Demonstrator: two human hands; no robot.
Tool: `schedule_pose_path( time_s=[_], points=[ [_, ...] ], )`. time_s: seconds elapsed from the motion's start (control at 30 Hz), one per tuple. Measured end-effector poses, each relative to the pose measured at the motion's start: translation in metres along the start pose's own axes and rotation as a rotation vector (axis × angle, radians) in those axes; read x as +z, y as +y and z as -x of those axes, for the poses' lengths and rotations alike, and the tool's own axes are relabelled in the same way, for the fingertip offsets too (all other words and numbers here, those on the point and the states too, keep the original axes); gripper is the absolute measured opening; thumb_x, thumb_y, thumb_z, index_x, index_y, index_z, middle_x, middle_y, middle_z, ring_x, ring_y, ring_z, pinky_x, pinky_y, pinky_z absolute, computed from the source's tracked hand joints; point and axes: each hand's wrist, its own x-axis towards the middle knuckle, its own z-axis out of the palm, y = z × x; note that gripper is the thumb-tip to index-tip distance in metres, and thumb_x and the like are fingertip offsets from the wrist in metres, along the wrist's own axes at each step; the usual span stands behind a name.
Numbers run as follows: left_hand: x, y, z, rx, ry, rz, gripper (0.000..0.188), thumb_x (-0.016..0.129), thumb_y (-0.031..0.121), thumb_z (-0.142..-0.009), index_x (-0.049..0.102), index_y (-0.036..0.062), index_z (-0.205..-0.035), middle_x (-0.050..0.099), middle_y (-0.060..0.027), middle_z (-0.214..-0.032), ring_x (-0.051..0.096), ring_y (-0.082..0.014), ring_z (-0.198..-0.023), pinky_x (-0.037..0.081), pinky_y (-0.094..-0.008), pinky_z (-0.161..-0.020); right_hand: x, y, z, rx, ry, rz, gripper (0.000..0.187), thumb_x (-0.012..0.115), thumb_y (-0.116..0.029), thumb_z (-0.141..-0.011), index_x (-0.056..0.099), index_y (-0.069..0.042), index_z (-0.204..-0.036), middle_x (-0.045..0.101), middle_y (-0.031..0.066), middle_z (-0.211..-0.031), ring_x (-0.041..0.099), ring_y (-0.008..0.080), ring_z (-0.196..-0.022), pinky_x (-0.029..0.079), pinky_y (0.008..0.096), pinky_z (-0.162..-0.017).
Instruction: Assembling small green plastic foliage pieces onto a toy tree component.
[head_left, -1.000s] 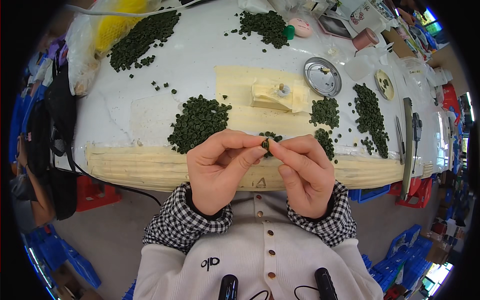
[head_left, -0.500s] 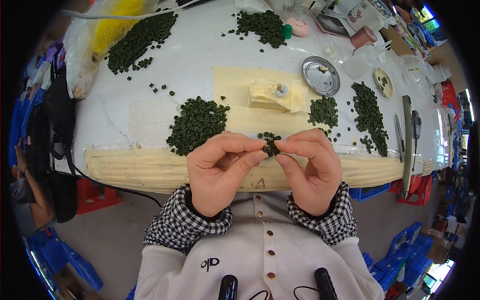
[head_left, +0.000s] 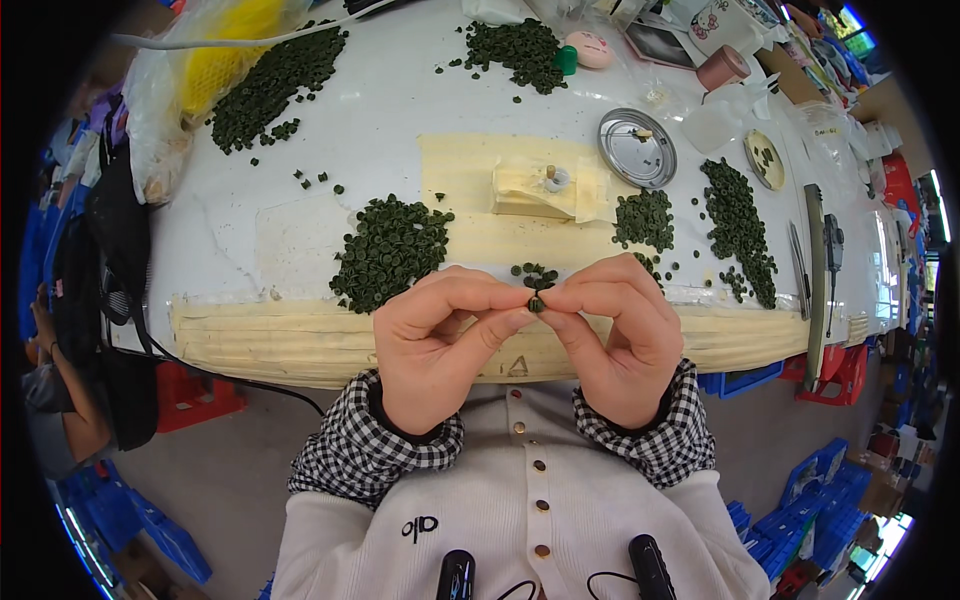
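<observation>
Over the table's near edge, my left hand [head_left: 440, 345] and my right hand [head_left: 622, 335] meet fingertip to fingertip. Both are closed in a pinch on a small dark green round part [head_left: 536, 304]; the fingers cover most of it. Just beyond the fingertips, several similar loose green parts [head_left: 535, 272] lie on the table. A large heap of these parts [head_left: 392, 252] is beside my left hand. Past my right hand lies a smaller group [head_left: 643, 219]. A block wrapped in cream tape [head_left: 535, 200] sits farther back, with a small peg and a clear piece on top.
The white table [head_left: 375, 130] has a cream-taped front edge [head_left: 270, 335]. More green heaps [head_left: 285, 85] lie at the back and right. A round metal lid [head_left: 637, 148], a shallow dish [head_left: 765, 160], tweezers [head_left: 798, 260] and a long flat bar [head_left: 815, 280] are on the right. A person [head_left: 65, 400] is far left.
My right fingertips have moved left and now touch my left fingertips around the small part. The table scene has shifted very slightly in the view.
</observation>
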Motion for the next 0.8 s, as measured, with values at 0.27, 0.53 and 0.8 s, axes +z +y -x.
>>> schedule_pose_path(
  time_s=[0.27,0.53,0.8],
  points=[
    [0.0007,-0.0010,0.0003,0.002,0.008,-0.006,0.016,0.068,-0.010,-0.082,0.068,-0.0046,-0.097,0.066,-0.0106,-0.095,0.062,-0.0126,-0.085,0.048,-0.0225,-0.072,-0.0001,-0.0023,-0.0010,-0.074,0.011,0.084,0.023,0.075,0.005,-0.072,0.071,-0.004,-0.093,0.064,0.0067,-0.085,0.060,0.0184,-0.074,0.048,0.0274,-0.063],
    [0.0016,-0.0004,0.0011,-0.045,0.022,0.010,0.016,0.068,-0.009,-0.082,0.068,-0.0043,-0.097,0.066,-0.0092,-0.093,0.060,-0.0099,-0.082,0.046,-0.0210,-0.069,0.0004,-0.0019,0.0006,-0.124,0.018,0.120,0.024,0.074,0.007,-0.072,0.070,-0.002,-0.094,0.063,0.0077,-0.086,0.060,0.0183,-0.074,0.050,0.0264,-0.061],
    [0.0006,-0.0022,-0.0002,0.012,-0.003,0.030,0.017,0.067,-0.010,-0.083,0.067,-0.0042,-0.099,0.066,-0.0093,-0.095,0.061,-0.0107,-0.083,0.048,-0.0217,-0.071,0.0009,-0.0028,0.0003,-0.103,0.024,0.093,0.025,0.075,0.006,-0.073,0.070,-0.002,-0.096,0.063,0.0081,-0.086,0.061,0.0183,-0.073,0.050,0.0272,-0.062]
  ],
)
